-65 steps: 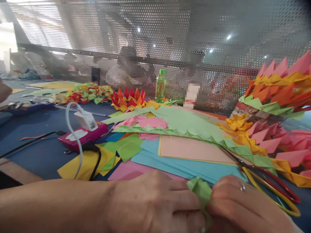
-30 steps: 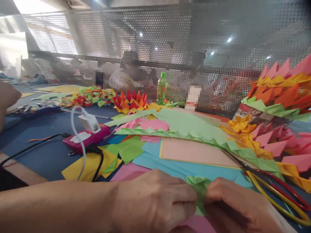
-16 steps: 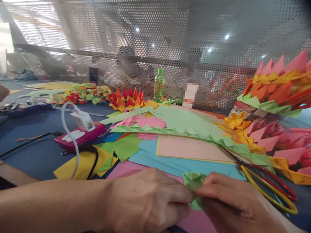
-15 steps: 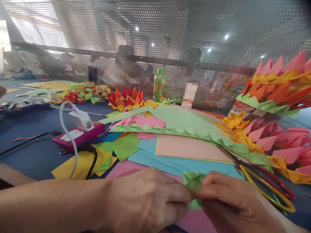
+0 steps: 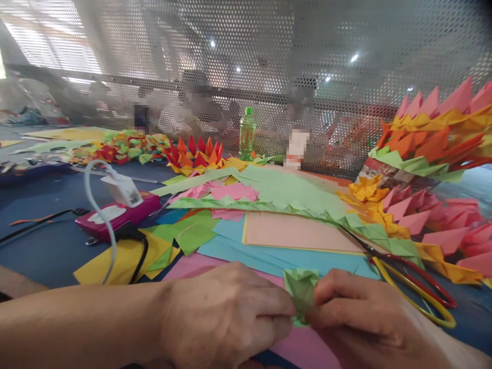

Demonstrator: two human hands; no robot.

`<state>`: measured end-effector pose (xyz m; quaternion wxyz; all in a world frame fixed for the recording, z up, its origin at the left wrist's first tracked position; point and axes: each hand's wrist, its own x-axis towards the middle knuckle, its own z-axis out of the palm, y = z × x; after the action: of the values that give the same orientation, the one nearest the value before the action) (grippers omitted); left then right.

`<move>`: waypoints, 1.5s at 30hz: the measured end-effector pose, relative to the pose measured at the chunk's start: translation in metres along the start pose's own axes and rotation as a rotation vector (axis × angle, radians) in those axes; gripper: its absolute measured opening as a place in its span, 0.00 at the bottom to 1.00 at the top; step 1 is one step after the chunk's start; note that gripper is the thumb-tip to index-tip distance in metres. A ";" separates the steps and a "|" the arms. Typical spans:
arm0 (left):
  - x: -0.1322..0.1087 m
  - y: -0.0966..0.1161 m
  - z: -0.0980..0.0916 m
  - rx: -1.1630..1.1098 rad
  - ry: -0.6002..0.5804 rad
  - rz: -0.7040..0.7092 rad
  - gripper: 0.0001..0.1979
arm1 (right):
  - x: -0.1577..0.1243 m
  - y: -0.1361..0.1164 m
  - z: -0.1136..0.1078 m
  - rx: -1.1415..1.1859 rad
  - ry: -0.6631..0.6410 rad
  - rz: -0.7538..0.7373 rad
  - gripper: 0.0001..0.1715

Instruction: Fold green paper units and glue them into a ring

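A small folded green paper piece (image 5: 301,292) sits pinched between both hands at the bottom of the view. My left hand (image 5: 223,315) closes on its left side with thumb and fingers pressed together. My right hand (image 5: 357,312) grips its right side, fingers curled over it. Both hands rest above a pink sheet (image 5: 307,348) and light blue sheets (image 5: 269,256) on the blue table (image 5: 46,246).
Scissors with red and yellow handles (image 5: 415,287) lie right of my hands. A peach sheet (image 5: 300,233), green sheets (image 5: 292,192), folded paper flowers (image 5: 430,138), a pink power bank with white plug (image 5: 115,210) and cables, and a green bottle (image 5: 246,133) surround them. People sit behind a perforated screen.
The hands keep working the green piece; my right fingers have shifted over it and it now shows as a compact fold. The view has drifted slightly left.
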<state>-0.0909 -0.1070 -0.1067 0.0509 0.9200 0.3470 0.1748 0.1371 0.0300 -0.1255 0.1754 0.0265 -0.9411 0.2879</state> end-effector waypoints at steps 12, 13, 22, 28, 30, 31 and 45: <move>0.001 0.002 0.003 0.030 0.056 0.028 0.16 | 0.004 -0.005 0.000 -0.044 0.008 -0.021 0.14; 0.001 0.003 0.003 0.032 0.056 0.016 0.17 | 0.005 -0.006 -0.001 -0.054 -0.010 -0.016 0.14; 0.005 0.002 0.002 0.016 -0.061 -0.049 0.16 | 0.006 -0.005 -0.001 -0.044 -0.003 -0.042 0.14; 0.005 0.003 0.000 -0.010 -0.089 -0.060 0.15 | 0.008 -0.009 -0.006 -0.039 -0.021 -0.025 0.15; 0.004 0.003 0.000 -0.024 -0.079 -0.059 0.16 | 0.007 -0.010 -0.006 -0.049 -0.023 -0.025 0.16; 0.004 0.004 0.000 -0.026 -0.073 -0.058 0.17 | 0.006 -0.011 -0.006 -0.053 -0.024 -0.021 0.16; 0.009 0.008 -0.003 0.045 -0.121 -0.116 0.11 | 0.003 -0.016 -0.007 -0.250 -0.042 -0.059 0.11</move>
<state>-0.0808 -0.1073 -0.0999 0.0608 0.9082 0.3998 0.1080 0.1385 0.0211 -0.1103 0.1661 0.0382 -0.9719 0.1622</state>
